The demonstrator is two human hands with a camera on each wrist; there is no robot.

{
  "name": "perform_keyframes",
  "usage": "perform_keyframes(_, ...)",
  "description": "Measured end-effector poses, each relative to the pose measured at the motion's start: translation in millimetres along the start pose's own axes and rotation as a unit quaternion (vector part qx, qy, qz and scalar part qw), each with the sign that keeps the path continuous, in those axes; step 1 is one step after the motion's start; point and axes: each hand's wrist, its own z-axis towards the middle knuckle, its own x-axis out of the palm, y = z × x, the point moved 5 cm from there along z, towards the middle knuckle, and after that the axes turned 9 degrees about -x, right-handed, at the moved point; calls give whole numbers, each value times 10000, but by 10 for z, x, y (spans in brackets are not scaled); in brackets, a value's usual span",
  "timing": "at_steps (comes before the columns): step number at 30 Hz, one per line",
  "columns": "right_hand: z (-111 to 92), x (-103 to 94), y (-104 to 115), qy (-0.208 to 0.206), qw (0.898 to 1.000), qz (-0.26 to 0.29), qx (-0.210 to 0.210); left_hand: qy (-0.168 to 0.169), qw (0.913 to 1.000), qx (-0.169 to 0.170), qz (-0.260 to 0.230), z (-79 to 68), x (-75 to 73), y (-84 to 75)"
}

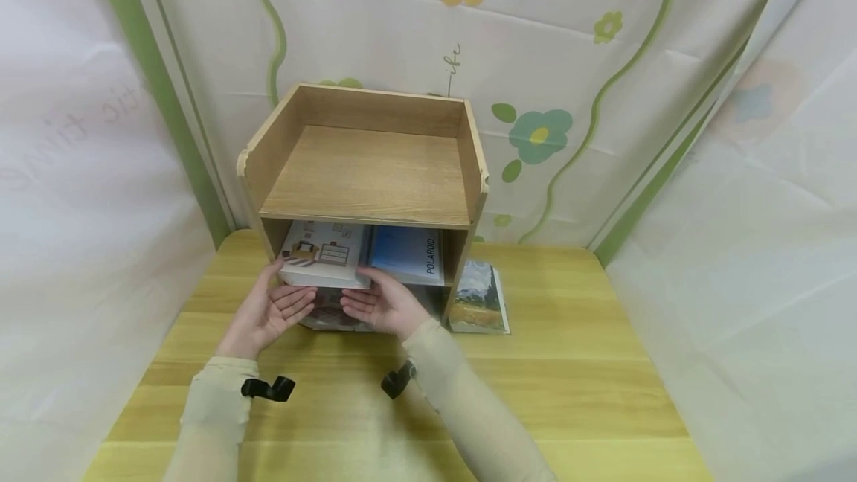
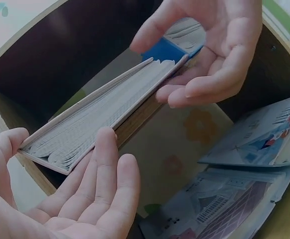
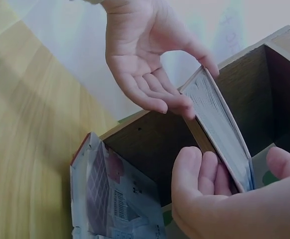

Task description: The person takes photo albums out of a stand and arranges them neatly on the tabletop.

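Note:
A thick white-covered book [image 1: 324, 248] with small furniture drawings lies on the middle shelf of a wooden desk shelf, its front edge at the board's edge. My left hand [image 1: 271, 316] holds its left front corner, thumb at the side and fingers beneath. At the right front corner is my right hand [image 1: 384, 305], fingers below the book and thumb over the top. The page edges [image 2: 105, 109] face the left wrist camera. Beside this book lies a blue book [image 1: 405, 251] marked POLAROID.
The wooden shelf [image 1: 375, 169] stands on a yellow wood table [image 1: 569, 363] against flowered curtains. Books [image 2: 229, 199] with printed barcodes sit in its lower compartment. A book with a landscape cover [image 1: 478, 300] lies to the right of the shelf.

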Motion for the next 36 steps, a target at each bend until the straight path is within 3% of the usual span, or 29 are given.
perform_keyframes(13,65,51,-9,-232,9962,-761,-355,32,9999,110,87,-22,-10,42)
perform_keyframes(20,93,43,-58,-365,9971,-588,-325,250,9995,191,2,-53,2,29)
perform_keyframes(25,83,43,-90,-377,9972,-440,-481,522,9977,232,-370,-69,43,-13)
perform_keyframes(36,51,24,-93,-388,9963,-379,-667,616,9945,70,-848,-44,20,-62)
